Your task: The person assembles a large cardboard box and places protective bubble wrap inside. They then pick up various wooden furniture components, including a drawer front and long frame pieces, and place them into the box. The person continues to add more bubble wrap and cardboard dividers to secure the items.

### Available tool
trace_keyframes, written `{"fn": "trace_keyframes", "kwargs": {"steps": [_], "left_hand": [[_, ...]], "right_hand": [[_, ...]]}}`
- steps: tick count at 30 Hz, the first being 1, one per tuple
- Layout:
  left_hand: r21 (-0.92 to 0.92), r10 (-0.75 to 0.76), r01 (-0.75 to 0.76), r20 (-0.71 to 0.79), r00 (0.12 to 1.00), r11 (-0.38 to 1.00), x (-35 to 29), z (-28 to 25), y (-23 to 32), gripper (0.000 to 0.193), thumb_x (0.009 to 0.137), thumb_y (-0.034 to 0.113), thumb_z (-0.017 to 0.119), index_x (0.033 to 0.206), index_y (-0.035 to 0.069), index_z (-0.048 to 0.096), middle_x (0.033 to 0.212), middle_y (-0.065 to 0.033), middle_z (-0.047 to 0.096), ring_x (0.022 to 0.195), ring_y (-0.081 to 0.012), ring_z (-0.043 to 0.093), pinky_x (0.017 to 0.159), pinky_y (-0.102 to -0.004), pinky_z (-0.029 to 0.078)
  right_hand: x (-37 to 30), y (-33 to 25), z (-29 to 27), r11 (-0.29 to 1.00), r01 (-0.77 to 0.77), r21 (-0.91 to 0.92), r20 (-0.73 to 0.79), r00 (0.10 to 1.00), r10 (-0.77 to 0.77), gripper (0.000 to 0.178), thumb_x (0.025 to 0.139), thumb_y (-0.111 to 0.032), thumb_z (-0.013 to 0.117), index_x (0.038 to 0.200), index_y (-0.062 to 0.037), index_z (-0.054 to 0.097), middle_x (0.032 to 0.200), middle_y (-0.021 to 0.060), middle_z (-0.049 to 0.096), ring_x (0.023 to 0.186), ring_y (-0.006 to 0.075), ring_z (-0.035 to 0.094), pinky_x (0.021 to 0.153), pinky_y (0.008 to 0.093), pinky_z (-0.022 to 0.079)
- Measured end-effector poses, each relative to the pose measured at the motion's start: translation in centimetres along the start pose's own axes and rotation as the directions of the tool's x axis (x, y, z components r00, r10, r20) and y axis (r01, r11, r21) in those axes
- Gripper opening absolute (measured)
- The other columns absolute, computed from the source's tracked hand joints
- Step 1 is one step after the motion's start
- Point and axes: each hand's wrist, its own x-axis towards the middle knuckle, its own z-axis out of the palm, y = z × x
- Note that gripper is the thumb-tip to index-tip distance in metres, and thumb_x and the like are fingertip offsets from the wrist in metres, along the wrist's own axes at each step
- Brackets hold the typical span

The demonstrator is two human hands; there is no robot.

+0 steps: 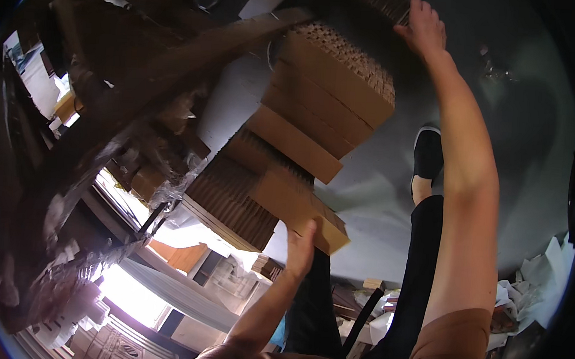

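My left hand (301, 249) is closed on the near end of a brown cardboard bundle (302, 207), its thumb lying against the bundle's face. The bundle rests at a slant on the near part of a large pile. More flat cardboard bundles (332, 97) stand behind it, one showing a rough, layered top edge. Beside the left hand, a row of cardboard strips (234, 193) shows ridged edges. My right arm stretches far forward, and the right hand (426, 29) is at the end of another dark, ridged stack (380, 2), thumb spread from the fingers, seemingly touching it.
Dark wooden beams (175, 74) cross the left side. Crumpled plastic wrap (175, 189) hangs beside the pile. My foot in a black shoe (428, 152) stands on the grey floor (378, 198). Pale crumpled sheets (538, 280) lie at the right, and bright light enters lower left.
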Motion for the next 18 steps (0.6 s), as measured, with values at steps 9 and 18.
{"fn": "trace_keyframes", "kwargs": {"steps": [9,18], "left_hand": [[-0.241,0.01,-0.022,-0.05,0.999,0.97,6.8,-4.1,-0.4,0.057,0.095,0.036,0.04,0.137,0.003,0.02,0.135,-0.0105,0.032,0.123,-0.0198,0.034,0.103,-0.0328,0.027],[-0.086,0.177,-0.186,-0.101,0.979,0.979,6.8,-1.5,3.4,0.062,0.086,0.025,0.059,0.13,-0.006,0.027,0.128,-0.0131,0.039,0.116,-0.0193,0.04,0.097,-0.03,0.032]], "right_hand": [[-10.3,-3.9,-13.1,0.771,-0.261,0.581,0.178,0.965,0.193,0.044,0.066,-0.028,0.071,0.094,-0.0018,0.051,0.083,0.0169,0.064,0.076,0.0328,0.063,0.066,0.0378,0.049],[-22.9,-14.4,-8.0,0.463,-0.591,0.661,0.745,0.589,-0.312,0.077,0.066,-0.029,0.072,0.127,0.0014,0.035,0.113,0.0177,0.053,0.107,0.0276,0.05,0.091,0.0314,0.039]]}}
